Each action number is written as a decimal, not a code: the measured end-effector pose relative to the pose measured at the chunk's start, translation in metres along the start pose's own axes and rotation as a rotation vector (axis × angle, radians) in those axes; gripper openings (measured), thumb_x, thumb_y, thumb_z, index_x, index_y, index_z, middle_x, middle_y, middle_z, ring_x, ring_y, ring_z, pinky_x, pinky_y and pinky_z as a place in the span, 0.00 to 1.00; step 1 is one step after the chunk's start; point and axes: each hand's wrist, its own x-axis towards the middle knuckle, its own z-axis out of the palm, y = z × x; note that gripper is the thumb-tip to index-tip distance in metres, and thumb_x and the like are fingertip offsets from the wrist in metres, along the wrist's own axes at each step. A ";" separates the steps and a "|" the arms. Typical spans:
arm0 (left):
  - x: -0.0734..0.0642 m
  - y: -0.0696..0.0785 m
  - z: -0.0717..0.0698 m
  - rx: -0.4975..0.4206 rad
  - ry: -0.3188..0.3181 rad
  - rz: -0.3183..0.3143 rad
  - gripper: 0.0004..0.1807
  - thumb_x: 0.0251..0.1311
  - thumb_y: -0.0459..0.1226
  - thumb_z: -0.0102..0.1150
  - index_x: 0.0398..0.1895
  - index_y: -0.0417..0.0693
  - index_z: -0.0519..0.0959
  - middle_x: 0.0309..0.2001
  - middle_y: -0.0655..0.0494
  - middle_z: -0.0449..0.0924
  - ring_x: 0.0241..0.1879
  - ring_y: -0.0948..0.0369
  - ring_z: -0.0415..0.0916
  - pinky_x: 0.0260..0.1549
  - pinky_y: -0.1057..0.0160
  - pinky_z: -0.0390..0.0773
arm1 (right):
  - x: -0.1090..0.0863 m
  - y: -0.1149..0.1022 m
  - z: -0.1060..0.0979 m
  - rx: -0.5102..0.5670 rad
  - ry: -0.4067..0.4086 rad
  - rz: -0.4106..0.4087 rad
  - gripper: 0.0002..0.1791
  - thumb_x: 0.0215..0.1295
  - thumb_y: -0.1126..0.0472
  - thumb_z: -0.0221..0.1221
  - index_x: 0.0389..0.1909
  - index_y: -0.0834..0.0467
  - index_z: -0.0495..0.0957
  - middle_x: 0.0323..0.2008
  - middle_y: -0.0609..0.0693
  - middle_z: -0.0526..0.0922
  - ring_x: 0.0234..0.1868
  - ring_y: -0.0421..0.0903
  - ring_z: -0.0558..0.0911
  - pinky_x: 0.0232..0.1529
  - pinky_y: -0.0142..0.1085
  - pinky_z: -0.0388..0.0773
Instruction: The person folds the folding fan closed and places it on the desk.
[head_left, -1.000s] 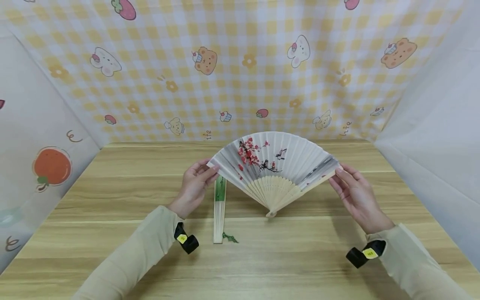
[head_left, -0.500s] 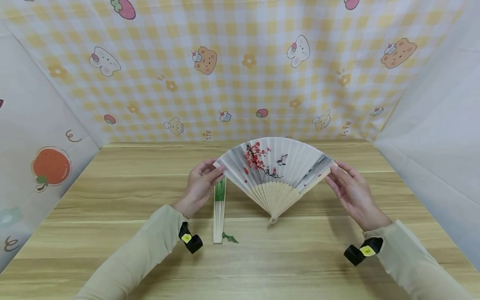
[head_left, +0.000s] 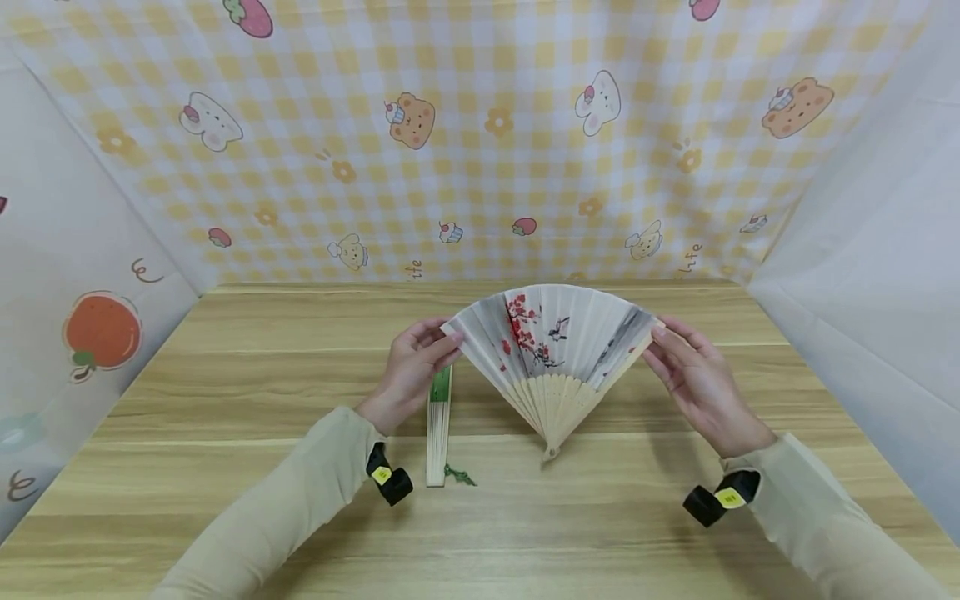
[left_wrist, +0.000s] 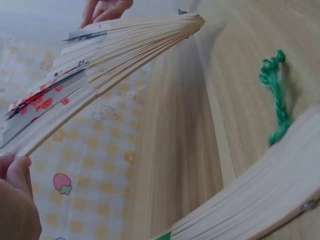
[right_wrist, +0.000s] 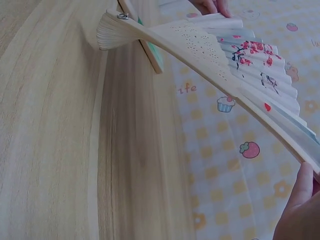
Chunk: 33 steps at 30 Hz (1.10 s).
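A white folding fan [head_left: 573,333], painted with red blossoms and a bird, is partly spread between my hands. My left hand [head_left: 412,371] pinches its left end rib near the upper corner; my right hand [head_left: 697,379] pinches the opposite corner the same way. The fan's pivot end points down toward me. In the left wrist view its bamboo ribs [left_wrist: 145,40] bunch together at the metal pin. A second folding fan [head_left: 438,433], green and folded up, lies on the table beside my left hand, which hides its far end. Its green tassel [head_left: 461,475] trails to the right.
The wood-grain table [head_left: 570,533] runs back to a yellow checked cloth [head_left: 480,167] with cartoon prints. White cloth walls [head_left: 862,250] stand on both sides. A black wrist camera [head_left: 390,479] is strapped at each sleeve cuff.
Both hands have moved closer together, the left one farther than the right. The white fan's spread has narrowed, and its pivot end has dropped toward me. The green fan has stayed put.
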 end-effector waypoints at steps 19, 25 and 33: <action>0.000 -0.003 0.008 0.040 -0.071 0.006 0.14 0.55 0.22 0.49 0.46 0.33 0.68 0.35 0.52 0.68 0.35 0.63 0.75 0.42 0.67 0.74 | 0.002 0.005 0.012 -0.058 -0.006 0.037 0.09 0.58 0.73 0.53 0.38 0.59 0.74 0.34 0.51 0.80 0.34 0.43 0.80 0.37 0.30 0.77; 0.000 -0.001 0.010 0.055 -0.082 0.003 0.17 0.55 0.22 0.50 0.49 0.31 0.66 0.36 0.52 0.68 0.36 0.62 0.75 0.43 0.67 0.74 | 0.003 0.006 0.014 -0.089 -0.013 0.038 0.10 0.58 0.72 0.54 0.40 0.59 0.74 0.34 0.51 0.80 0.35 0.43 0.80 0.39 0.29 0.77; -0.001 0.001 0.014 0.080 -0.092 0.006 0.17 0.55 0.23 0.50 0.50 0.31 0.66 0.36 0.52 0.69 0.36 0.62 0.75 0.42 0.68 0.75 | 0.004 0.007 0.018 -0.096 -0.020 0.052 0.09 0.58 0.71 0.54 0.39 0.59 0.75 0.34 0.51 0.80 0.35 0.42 0.80 0.38 0.29 0.77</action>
